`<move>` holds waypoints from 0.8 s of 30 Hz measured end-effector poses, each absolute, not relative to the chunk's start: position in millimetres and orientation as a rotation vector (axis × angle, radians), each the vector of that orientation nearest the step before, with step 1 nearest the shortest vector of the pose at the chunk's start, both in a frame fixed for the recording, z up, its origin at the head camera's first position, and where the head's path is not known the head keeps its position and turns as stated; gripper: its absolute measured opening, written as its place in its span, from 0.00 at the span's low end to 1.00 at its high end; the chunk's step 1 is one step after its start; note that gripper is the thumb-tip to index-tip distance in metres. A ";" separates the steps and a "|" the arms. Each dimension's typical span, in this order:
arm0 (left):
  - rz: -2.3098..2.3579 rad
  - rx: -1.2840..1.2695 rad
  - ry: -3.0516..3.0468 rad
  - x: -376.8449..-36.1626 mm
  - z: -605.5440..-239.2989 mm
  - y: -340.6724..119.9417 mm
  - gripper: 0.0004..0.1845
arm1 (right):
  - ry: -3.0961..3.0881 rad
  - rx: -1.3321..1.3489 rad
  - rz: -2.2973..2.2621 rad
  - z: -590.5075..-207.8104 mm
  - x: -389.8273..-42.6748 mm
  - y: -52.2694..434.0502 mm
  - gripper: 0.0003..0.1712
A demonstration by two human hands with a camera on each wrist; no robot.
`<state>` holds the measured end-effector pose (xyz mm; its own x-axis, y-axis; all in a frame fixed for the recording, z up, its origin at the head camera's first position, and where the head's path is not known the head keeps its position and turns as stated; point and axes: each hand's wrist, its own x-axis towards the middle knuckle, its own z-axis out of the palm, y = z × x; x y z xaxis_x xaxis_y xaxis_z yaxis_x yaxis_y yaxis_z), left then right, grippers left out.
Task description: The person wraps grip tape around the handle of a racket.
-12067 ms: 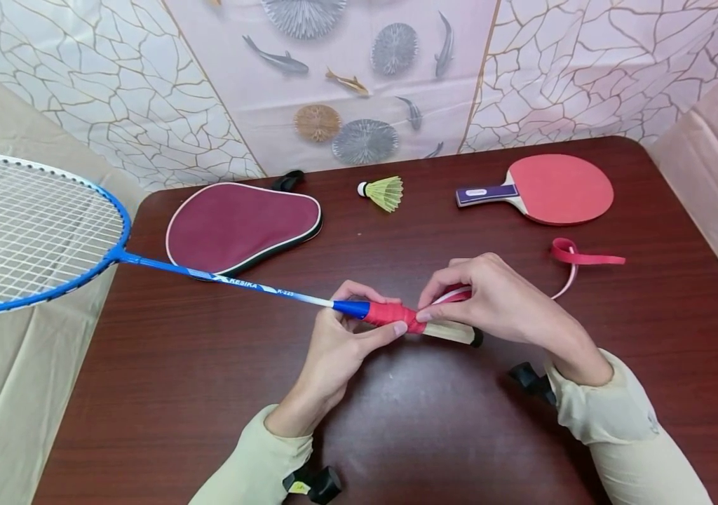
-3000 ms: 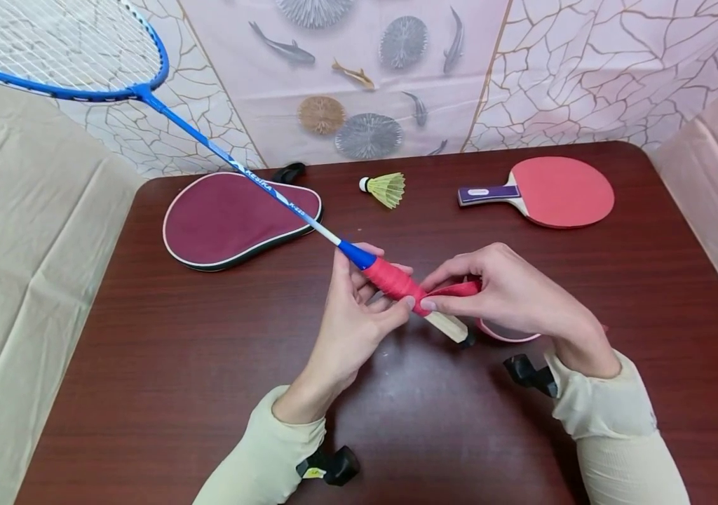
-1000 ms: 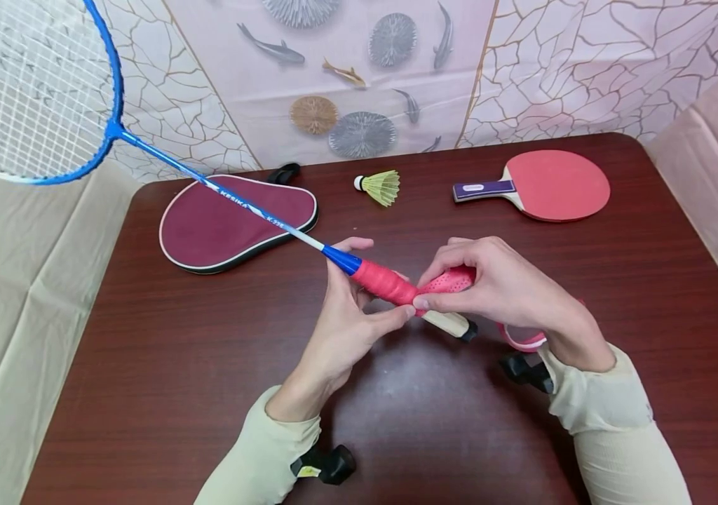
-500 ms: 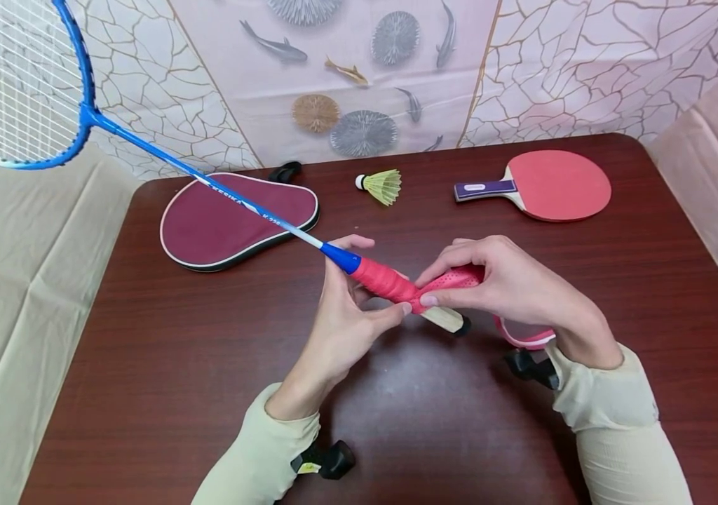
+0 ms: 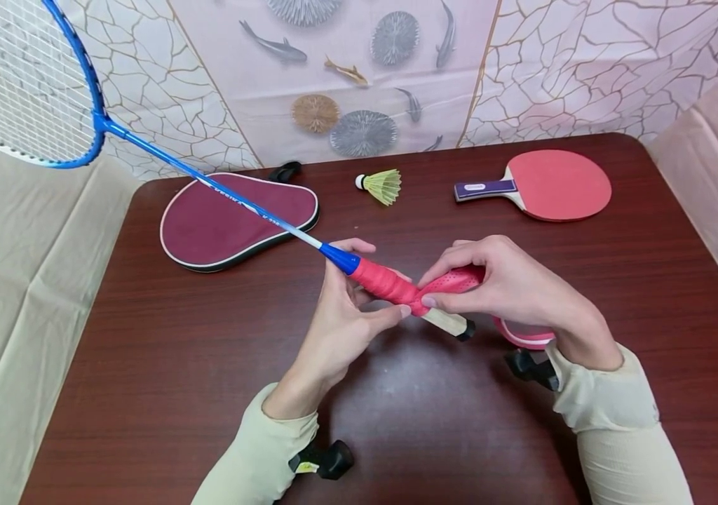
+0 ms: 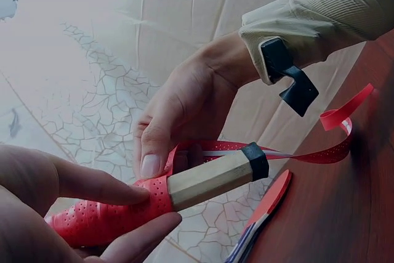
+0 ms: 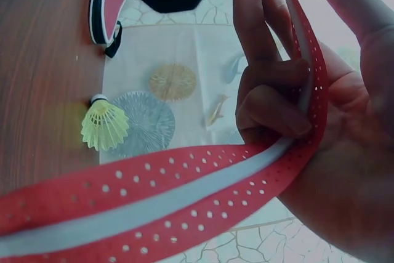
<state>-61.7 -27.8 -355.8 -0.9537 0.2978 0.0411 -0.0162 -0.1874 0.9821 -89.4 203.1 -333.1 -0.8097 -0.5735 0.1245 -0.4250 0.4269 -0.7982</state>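
Observation:
A blue badminton racket (image 5: 220,188) slants up to the left, its handle held over the table by my left hand (image 5: 343,330). Red perforated grip tape (image 5: 384,282) wraps the upper handle; the lower end is bare pale wood (image 6: 212,180) with a black butt cap (image 6: 255,159). My left thumb presses the last turn of tape. Pinched between thumb and fingers of my right hand (image 5: 517,287) is the tape right where it leaves the handle. The loose tape (image 7: 184,195), with a white strip along its middle, runs through the right palm and trails to the table.
On the brown table (image 5: 163,393), a maroon paddle case (image 5: 233,228) lies at back left under the racket shaft. A yellow shuttlecock (image 5: 381,186) is at back centre. A red table tennis paddle (image 5: 561,186) rests at back right. A patterned cloth (image 5: 365,77) hangs behind.
Since twelve seconds ago, the tape covers more of the handle and the racket head has risen. In the last second the racket tilted and turned slightly; both hands kept nearly the same place.

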 end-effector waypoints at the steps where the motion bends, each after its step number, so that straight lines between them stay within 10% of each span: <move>1: 2.250 0.329 1.856 -61.8 -356.3 -27.6 0.42 | 2.512 -0.878 -1.330 -333.3 -89.3 202.5 0.13; 24: 2.417 0.123 1.604 -56.1 -355.2 -18.7 0.32 | 2.515 -0.721 -1.336 -327.8 -85.5 198.6 0.13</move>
<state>-56.1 -18.7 -355.2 -0.9683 0.2423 -0.0606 -0.1500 -0.3700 0.9169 -85.5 198.6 -327.8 -0.8600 -0.5080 0.0474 -0.3237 0.4714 -0.8204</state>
